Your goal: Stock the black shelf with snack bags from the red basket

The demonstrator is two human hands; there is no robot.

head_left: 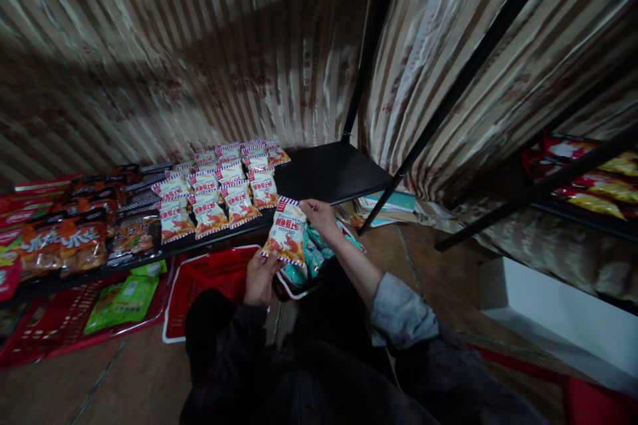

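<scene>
Between my two hands is a white and orange snack bag (286, 232) with a striped top edge. My left hand (260, 277) pinches its lower left corner, and my right hand (321, 218) grips its upper right corner. The bag is held just in front of the edge of a black shelf (331, 172). Rows of matching snack bags (219, 192) lie on that shelf, to the left of the held one. Below my right forearm, teal packets (315, 252) sit in a basket, partly covered by the held bag and my arm.
Dark packs (134, 238) and orange-black packs (82, 239) fill the shelf farther left. Underneath are red baskets (214, 272), one with a green packet (124, 299). Black posts (413, 153) rise at the right, near a white box (553, 312). A striped curtain (199, 46) hangs behind.
</scene>
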